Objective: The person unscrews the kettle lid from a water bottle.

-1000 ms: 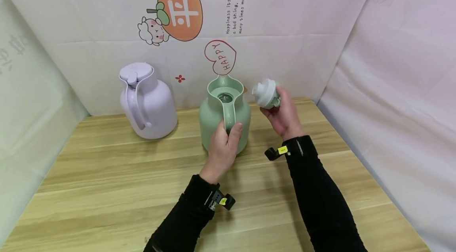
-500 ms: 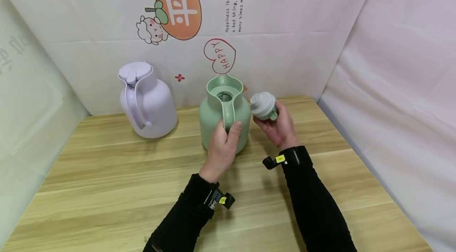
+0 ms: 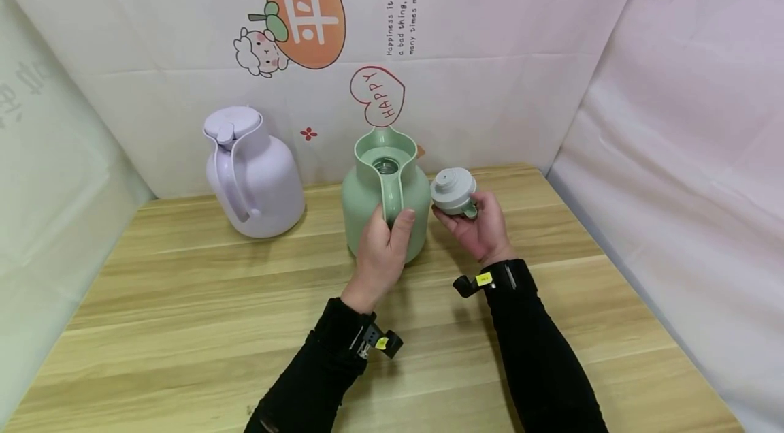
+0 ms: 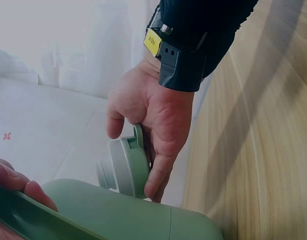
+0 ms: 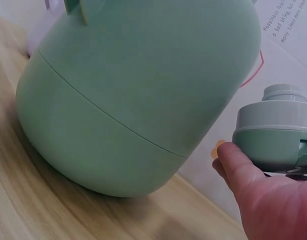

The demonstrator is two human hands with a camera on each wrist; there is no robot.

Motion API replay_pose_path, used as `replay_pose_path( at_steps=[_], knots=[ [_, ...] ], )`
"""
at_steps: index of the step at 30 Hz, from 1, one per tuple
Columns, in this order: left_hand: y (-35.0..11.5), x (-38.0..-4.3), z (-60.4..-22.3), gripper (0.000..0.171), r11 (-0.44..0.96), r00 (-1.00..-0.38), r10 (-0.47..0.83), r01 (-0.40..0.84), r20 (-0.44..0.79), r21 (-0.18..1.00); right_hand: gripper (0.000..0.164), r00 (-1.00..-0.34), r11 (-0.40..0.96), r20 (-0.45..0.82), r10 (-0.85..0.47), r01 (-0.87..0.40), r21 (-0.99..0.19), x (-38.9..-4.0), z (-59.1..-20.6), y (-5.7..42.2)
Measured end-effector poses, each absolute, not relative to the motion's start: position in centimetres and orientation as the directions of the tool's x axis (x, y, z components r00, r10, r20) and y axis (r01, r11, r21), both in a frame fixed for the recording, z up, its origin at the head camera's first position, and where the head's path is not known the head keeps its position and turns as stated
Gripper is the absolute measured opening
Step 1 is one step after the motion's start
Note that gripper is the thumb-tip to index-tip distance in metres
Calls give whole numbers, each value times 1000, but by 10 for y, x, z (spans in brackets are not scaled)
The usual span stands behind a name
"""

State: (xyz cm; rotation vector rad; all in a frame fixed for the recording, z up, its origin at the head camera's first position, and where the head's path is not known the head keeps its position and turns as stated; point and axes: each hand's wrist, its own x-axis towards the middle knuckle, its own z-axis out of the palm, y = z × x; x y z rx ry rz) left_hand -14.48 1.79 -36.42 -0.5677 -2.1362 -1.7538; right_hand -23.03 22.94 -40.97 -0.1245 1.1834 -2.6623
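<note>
A green vacuum jug (image 3: 355, 208) stands upright on the table, its round mouth (image 3: 387, 165) uncovered. My left hand (image 3: 381, 252) grips the jug's handle, thumb along its side; in the left wrist view only its fingertips (image 4: 38, 194) show at the lower left. Just right of the jug, my right hand (image 3: 484, 232) holds the green and light grey lid (image 3: 452, 190) upside down, with the grey stopper end facing up. Fingers support the lid (image 5: 271, 140) from below and at its side in the right wrist view, raised above the table.
A lilac vacuum jug (image 3: 263, 181) with its lid on stands at the back left of the wooden table (image 3: 202, 324). A printed white cloth (image 3: 490, 24) hangs close behind both jugs, and more cloth closes off the two sides.
My right hand has come down and slightly towards me with the lid, turning it from sideways to stopper end up. The left hand and green jug have stayed in place.
</note>
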Motion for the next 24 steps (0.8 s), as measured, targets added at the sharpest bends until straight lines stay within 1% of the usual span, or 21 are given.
replay_pose_path(
  at_steps=[5,11,17,24],
  knots=[
    [17,-144,-363,25,167,-874,101,487,476,858,65,-968,-655,7,-251,165,-738,-229,-414,232],
    [18,-146,-364,24,160,-875,109,484,472,860,71,-971,-677,-13,-239,176,-714,-229,-418,234],
    [16,-153,-365,27,114,-872,137,485,470,867,72,-974,-670,-38,-225,182,-720,-229,-421,235],
    [15,-163,-365,27,144,-871,130,489,474,860,69,-977,-642,-41,-208,169,-748,-230,-424,237]
  ],
)
